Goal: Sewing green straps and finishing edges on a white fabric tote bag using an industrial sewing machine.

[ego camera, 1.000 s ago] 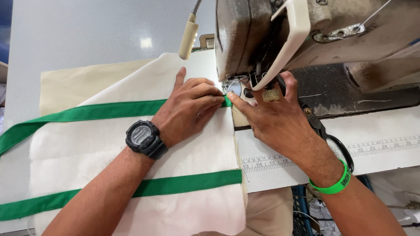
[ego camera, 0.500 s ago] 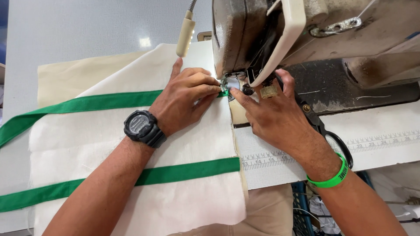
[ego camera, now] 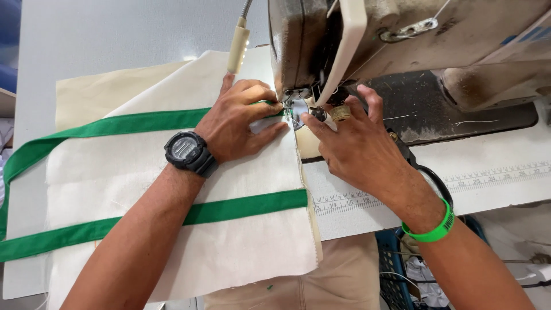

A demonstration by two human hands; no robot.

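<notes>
A cream fabric panel [ego camera: 172, 172] with two green straps lies on the table in front of a worn sewing machine [ego camera: 402, 40]. My left hand [ego camera: 238, 120], with a black watch on the wrist, lies flat on the fabric and pins the upper green strap [ego camera: 132, 123] right beside the presser foot [ego camera: 295, 109]. My right hand [ego camera: 350, 143], with a green wristband, rests on the machine bed, and its fingertips touch the fabric edge at the needle. The lower green strap [ego camera: 241, 206] runs under my left forearm.
A small lamp on a flexible neck [ego camera: 238, 46] hangs over the fabric. A printed ruler strip [ego camera: 488, 178] runs along the table front. Black scissors handles [ego camera: 430, 178] lie by my right wrist. Below the table edge sits a blue basket [ego camera: 396, 270].
Both hands have slid the fabric slightly toward the presser foot, and the view has shifted a little. The grip on the strap is the same.
</notes>
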